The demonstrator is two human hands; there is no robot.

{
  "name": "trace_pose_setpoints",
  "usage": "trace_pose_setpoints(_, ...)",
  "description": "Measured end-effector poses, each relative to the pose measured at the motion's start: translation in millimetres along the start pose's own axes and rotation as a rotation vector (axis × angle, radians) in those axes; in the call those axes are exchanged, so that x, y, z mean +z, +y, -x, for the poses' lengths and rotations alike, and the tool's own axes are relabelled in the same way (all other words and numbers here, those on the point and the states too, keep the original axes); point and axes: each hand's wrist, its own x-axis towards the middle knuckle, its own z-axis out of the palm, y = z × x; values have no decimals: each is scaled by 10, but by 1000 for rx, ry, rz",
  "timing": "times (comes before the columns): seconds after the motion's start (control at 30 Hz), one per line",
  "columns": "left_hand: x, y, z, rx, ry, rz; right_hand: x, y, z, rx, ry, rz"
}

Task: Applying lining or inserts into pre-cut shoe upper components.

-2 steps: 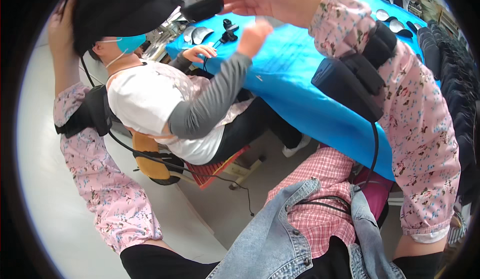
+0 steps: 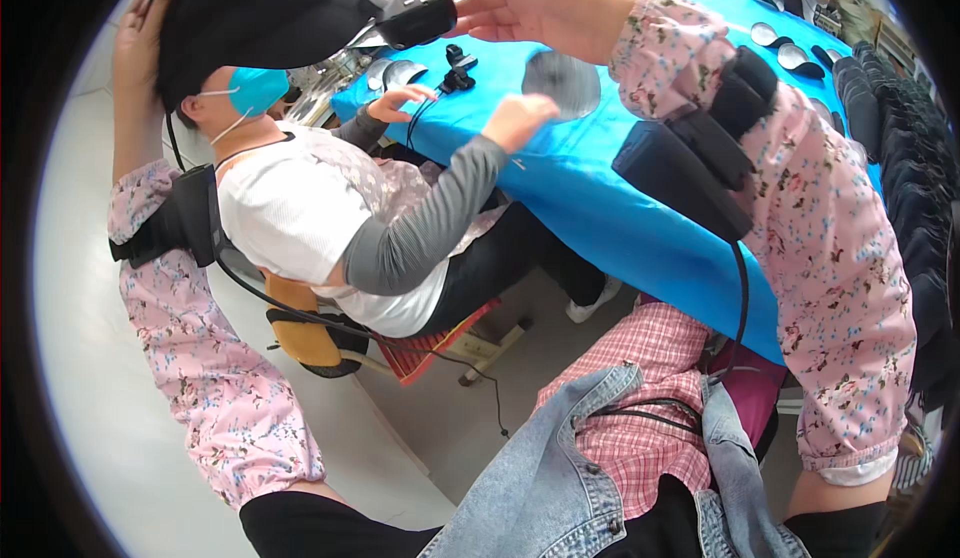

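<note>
2 pink floral sleeves [image 2: 230,398] — black forearm boxes [image 2: 670,173] | blue denim top [image 2: 545,468]

Slight shift of the black cloth [image 2: 260,23] and arrival of a dark grey oval piece [image 2: 565,83].
Your left hand [image 2: 140,46] moved a little to the right, as did the cloth and the black device [image 2: 420,18] at its right end, which showed more of its silvery face; the black box [image 2: 682,176] on your right forearm shifted slightly left, while the co-worker's raised hand [image 2: 520,121] dropped lower, just beside the oval piece that had appeared against the blue table covering [image 2: 640,223].
</note>
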Motion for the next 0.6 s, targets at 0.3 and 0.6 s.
trace_pose_setpoints(0.3, -186, -165, 62, -136, -328, -1, -73, 241, -369, -7, 236, 53)
trace_pose_setpoints(0.6, -126, -112, 0, -204, -247, 107, -148, 144, -185, -202, 77, -34)
